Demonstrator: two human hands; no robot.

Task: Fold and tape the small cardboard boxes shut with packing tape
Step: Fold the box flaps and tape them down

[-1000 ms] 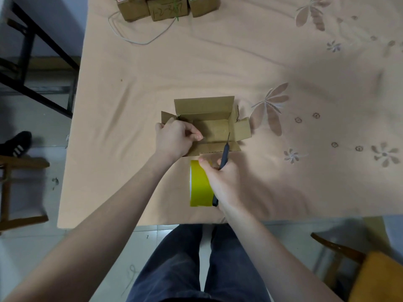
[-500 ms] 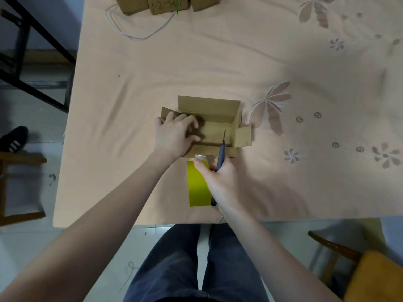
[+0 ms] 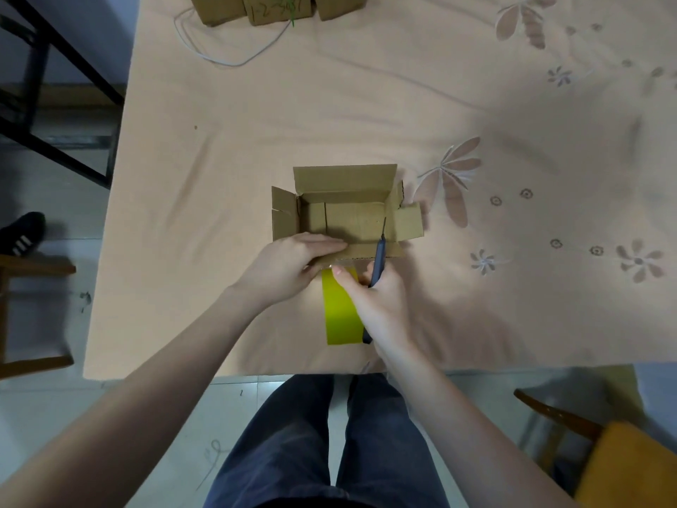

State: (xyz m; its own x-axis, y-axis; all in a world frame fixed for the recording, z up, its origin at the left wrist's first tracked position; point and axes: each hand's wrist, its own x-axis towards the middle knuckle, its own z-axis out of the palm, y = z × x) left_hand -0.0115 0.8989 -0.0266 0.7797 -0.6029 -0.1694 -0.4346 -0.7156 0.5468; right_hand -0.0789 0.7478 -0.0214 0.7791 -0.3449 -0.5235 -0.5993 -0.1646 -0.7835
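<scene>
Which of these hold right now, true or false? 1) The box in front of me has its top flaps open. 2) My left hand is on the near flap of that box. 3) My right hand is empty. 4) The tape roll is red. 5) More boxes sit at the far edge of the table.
1) True. The open box shows its inside, with the far and side flaps standing out.
2) True. The left hand lies with straight fingers on the near flap.
3) False. The right hand grips a dark-handled cutter and rests on the tape roll.
4) False. The tape roll is yellow-green.
5) True. The closed boxes sit at the far edge, beside a loose white cord.
</scene>
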